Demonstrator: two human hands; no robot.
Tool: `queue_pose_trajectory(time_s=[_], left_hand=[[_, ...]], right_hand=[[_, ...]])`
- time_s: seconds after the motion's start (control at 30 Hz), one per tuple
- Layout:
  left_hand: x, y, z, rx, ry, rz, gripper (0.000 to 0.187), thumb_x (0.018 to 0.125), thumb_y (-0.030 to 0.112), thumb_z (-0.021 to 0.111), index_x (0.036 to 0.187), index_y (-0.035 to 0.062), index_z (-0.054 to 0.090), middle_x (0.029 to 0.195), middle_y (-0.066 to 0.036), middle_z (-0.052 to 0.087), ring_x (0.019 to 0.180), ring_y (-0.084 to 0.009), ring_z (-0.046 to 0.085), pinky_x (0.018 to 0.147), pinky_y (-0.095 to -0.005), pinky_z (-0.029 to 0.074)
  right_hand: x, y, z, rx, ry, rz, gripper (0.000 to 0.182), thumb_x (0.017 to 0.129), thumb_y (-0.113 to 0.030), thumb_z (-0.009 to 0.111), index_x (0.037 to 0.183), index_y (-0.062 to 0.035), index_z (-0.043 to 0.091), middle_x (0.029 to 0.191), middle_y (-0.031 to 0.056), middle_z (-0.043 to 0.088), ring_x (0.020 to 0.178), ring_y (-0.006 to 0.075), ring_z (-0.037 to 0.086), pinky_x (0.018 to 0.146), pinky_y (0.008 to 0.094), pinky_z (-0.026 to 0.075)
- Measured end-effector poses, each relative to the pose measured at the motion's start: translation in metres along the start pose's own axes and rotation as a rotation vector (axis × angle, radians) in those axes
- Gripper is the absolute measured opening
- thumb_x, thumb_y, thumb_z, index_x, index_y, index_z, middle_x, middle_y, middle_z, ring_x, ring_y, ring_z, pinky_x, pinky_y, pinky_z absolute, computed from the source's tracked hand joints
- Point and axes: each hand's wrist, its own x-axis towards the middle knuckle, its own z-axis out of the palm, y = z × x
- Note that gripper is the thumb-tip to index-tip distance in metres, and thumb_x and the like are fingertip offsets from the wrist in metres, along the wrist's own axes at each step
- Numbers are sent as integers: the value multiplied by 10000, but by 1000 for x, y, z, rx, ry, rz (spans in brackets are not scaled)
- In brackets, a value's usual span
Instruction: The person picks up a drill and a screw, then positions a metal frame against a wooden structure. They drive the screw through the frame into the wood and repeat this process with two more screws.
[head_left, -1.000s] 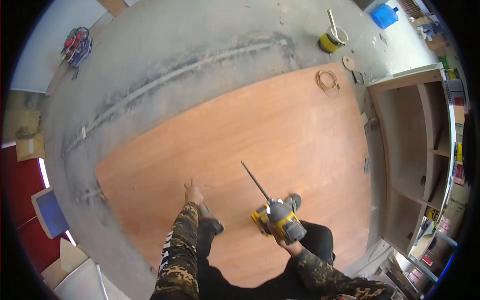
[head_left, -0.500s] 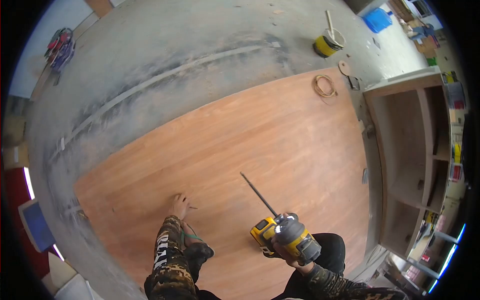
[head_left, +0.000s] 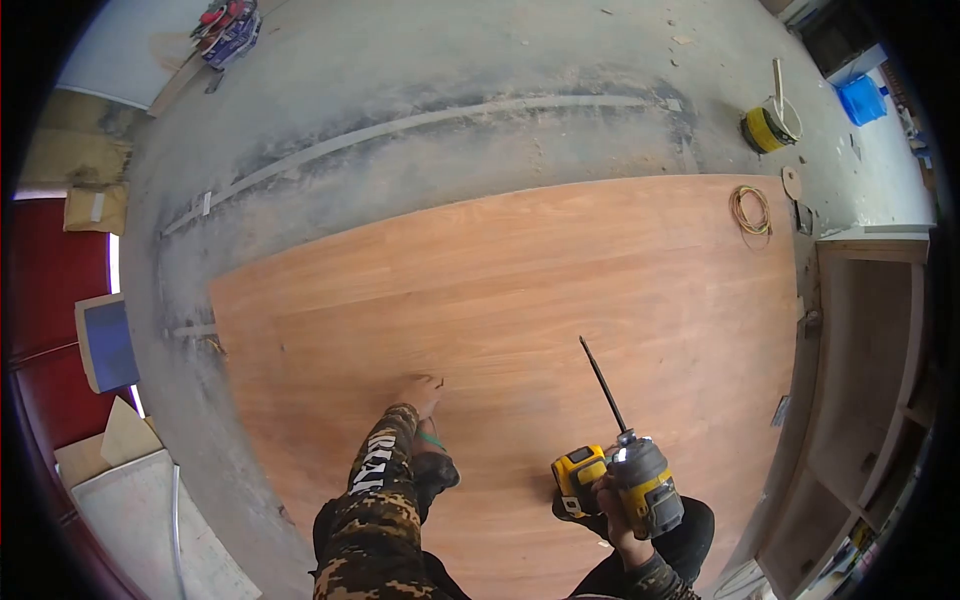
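Note:
My right hand [head_left: 612, 500] is wrapped round the handle of a yellow and grey cordless impact driver [head_left: 645, 482]. Its long dark bit [head_left: 602, 385] points forward and to the left over the wooden board [head_left: 480, 270]. Low on the board's left half, my left hand [head_left: 424, 393] rests with its fingers drawn together. Whatever is between those fingertips is too small to make out. A green strip [head_left: 430, 438] shows just below my left wrist, beside dark cloth.
A coil of thin cable [head_left: 751, 210] lies on the board's far right corner. Beyond stands a yellow and black bucket [head_left: 768, 130] with a stick in it. An open wooden cabinet frame [head_left: 835, 370] borders the right side. A blue-topped piece [head_left: 108, 342] lies at left.
The view has turned, so the board and bucket sit further right. The driver stays in my right hand, its bit still raised. A thin dark piece showing by my left fingers earlier is now less visible.

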Motion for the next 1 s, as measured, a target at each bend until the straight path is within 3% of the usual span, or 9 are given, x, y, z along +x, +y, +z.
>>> queue_pose_trajectory(time_s=[0.13, 0.2, 0.23, 0.3, 0.57, 0.77, 0.8, 0.87, 1.0], left_hand=[[6, 31, -25, 1, 94, -106, 318, 838, 317, 665, 1025, 60, 674, 1139, -144, 636, 1077, -363, 605, 913, -446, 508], [14, 62, -68, -291, -12, -458, 299, 820, 246, 648, 1047, 60, 702, 1085, -222, 674, 1020, -399, 641, 866, -497, 522], [18, 64, -64, -292, -15, -472, 299, 820, 246, 648, 1047, 60, 702, 1085, -222, 674, 1020, -399, 641, 866, -497, 522], [19, 60, -41, -464, 274, -557, 226, 823, 249, 656, 938, 63, 714, 895, -237, 685, 890, -424, 658, 818, -511, 523], [32, 89, -38, -625, 501, -698, 64, 762, 120, 645, 761, 56, 640, 792, -199, 675, 783, -413, 659, 698, -468, 526], [60, 211, -99, -1135, 929, -639, 142, 808, 112, 710, 886, 44, 612, 739, -102, 673, 628, -230, 665, 596, -352, 534], [52, 235, -124, -1134, 926, -647, 142, 808, 112, 710, 886, 44, 612, 739, -102, 673, 628, -230, 665, 596, -352, 534], [42, 270, -177, -1758, 766, -790, 134, 874, 76, 657, 978, 25, 590, 789, -79, 668, 667, -192, 665, 592, -301, 533], [1, 305, -268, -2291, 489, -601, 94, 954, 110, 579, 1001, 30, 565, 870, -74, 639, 786, -219, 677, 718, -352, 594]], right_hand=[[0, -12, 5, -74, 5, 47, 158, 949, -79, 594, 1107, -79, 591, 996, 22, 617, 936, 129, 578, 837, 282, 469], [0, -22, 10, -2, 2, 83, 149, 945, -77, 596, 1094, -78, 599, 993, 20, 618, 924, 122, 572, 822, 278, 465], [-1, -27, 13, 28, 21, 115, 146, 940, -75, 599, 1086, -74, 602, 989, 16, 616, 914, 115, 568, 811, 273, 461], [-3, -27, 14, 61, 18, 168, 144, 935, -73, 602, 1079, -71, 605, 986, 12, 614, 903, 109, 563, 800, 268, 457], [-10, -18, 10, 0, 112, 225, 178, 951, -100, 642, 1120, -64, 601, 1004, 21, 615, 924, 144, 602, 825, 327, 508], [-3, 26, -8, -77, 91, 65, 244, 939, -169, 684, 1145, -70, 597, 1024, 31, 617, 924, 141, 597, 816, 325, 508], [-8, 32, -8, -98, 160, 13, 208, 941, -179, 681, 1111, -86, 605, 997, 8, 602, 885, 116, 586, 796, 304, 506], [-17, 30, -16, -29, 102, 43, 254, 930, -168, 700, 1144, -70, 604, 1037, 29, 623, 962, 152, 601, 862, 337, 510], [-40, 11, -28, -188, 116, -277, 296, 920, -135, 705, 1186, -53, 603, 1070, 38, 642, 970, 162, 614, 829, 348, 522]])
